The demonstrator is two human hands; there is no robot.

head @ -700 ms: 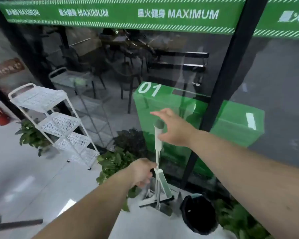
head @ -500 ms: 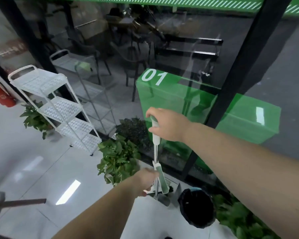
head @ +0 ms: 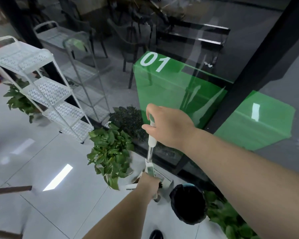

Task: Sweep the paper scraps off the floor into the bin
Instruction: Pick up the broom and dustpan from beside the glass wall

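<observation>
**A:** The right hand (head: 169, 125) is clamped on now; fingers and thumb wrap tight round the white top of the broom handle (head: 152, 141); a moment back that hand was spread open just above the tip.

**B:** And the left hand (head: 149, 184)?

**A:** Lower down the same pole; it is curled in a fist round the green-and-white lower piece (head: 151, 169), the same place it gripped before; what sits under it is mostly hidden behind the knuckles.

**B:** Where does the broom stand?

**A:** Upright at the far edge of the floor (head: 62, 213), right against the glass wall (head: 110, 75); it hasn't shifted from that spot; the black bin (head: 188, 206) stands just beside it to the right, mouth open upward, at that same far edge.

**B:** The view looks different.

**A:** It has tipped downward; the green lettered banner that ran across the top earlier is out of sight; the green panel (head: 171, 94) marked 01 is behind the glass, past the right hand.

**B:** Anything else near?

**A:** A potted plant (head: 110, 156) just left of the broom, its leaves near the left hand; the white rack (head: 47, 94) is further left along the same edge, well apart from both hands.
</observation>
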